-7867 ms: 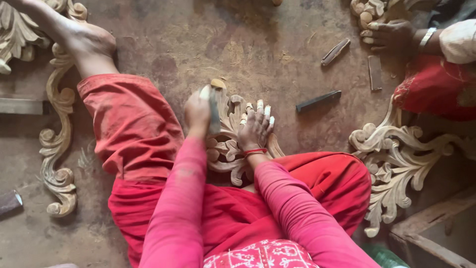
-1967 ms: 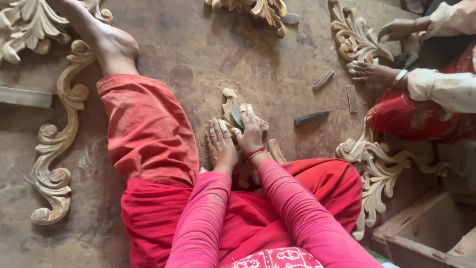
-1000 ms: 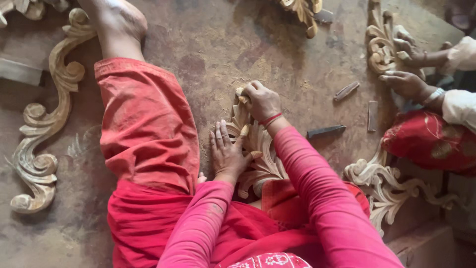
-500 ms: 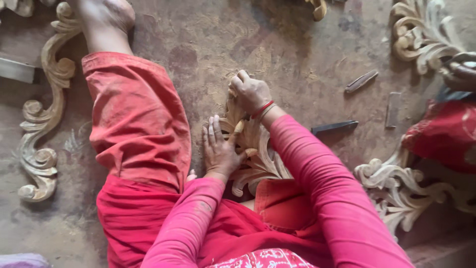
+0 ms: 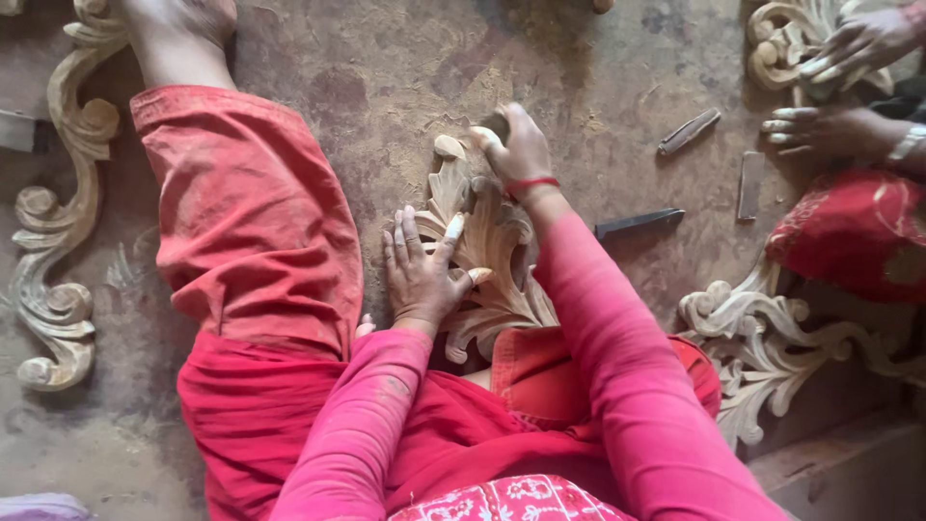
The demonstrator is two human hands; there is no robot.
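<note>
Item: carved wooden leaf scroll (image 5: 492, 260), pale, unfinished, lying on the dusty floor (image 5: 386, 87) between the seated person's legs, just beside the red trouser leg (image 5: 251, 212). Its lower end is hidden under the person's arms and clothing.

Left hand (image 5: 422, 270): laid flat on the left part of the carving, fingers spread, palm down, closed around nothing; a pale tip of the carving or a wrapping shows at one finger, which of the two cannot be told.

Right hand (image 5: 516, 145): curled at the carving's top end, grip closed over a small dark object that is almost wholly covered; its kind cannot be made out. A red band sits at the wrist.

Nearby, on the floor: dark chisel-like tool (image 5: 639, 223) just right of the right forearm; a second tool (image 5: 688, 131) farther up; a flat narrow piece (image 5: 749, 185) beside it.

Left margin: long scrolled carving (image 5: 58, 241), upper end cut off by the frame.

Right: another leaf carving (image 5: 762, 338), partly hidden by red cloth. Another person's hands (image 5: 830, 125) at the upper right touch a further carving (image 5: 786, 43), cut off at the edge.
</note>
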